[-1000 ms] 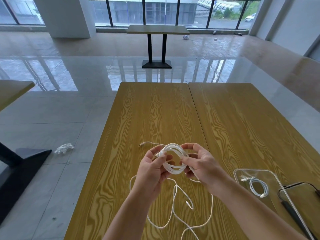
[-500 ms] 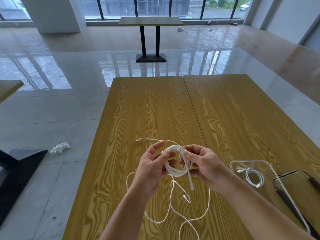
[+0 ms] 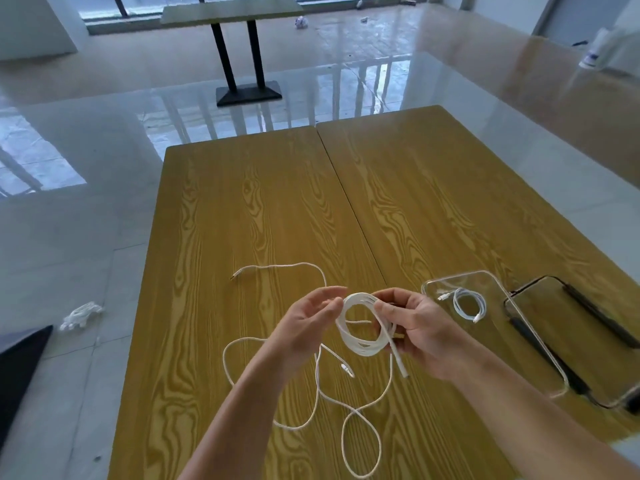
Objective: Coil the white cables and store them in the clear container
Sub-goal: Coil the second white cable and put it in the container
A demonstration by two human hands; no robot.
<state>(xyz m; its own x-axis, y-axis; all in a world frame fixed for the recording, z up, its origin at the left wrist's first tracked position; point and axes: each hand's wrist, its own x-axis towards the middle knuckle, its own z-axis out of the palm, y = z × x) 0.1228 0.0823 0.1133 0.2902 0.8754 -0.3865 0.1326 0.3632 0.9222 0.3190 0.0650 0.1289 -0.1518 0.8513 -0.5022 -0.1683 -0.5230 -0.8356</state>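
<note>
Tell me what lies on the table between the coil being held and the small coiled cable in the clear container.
In the head view, only the right hand gripping the held coil and the clear container near rim lie before the small coiled cable; no other object.

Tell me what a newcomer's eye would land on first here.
First, the white coil held up over the near middle of the wooden table, gripped by the right hand while the left hand is beside it with straight fingers. Next, the loose white cable sprawling on the table below the hands. To the right lies the clear container, a small coiled cable already inside.
</note>
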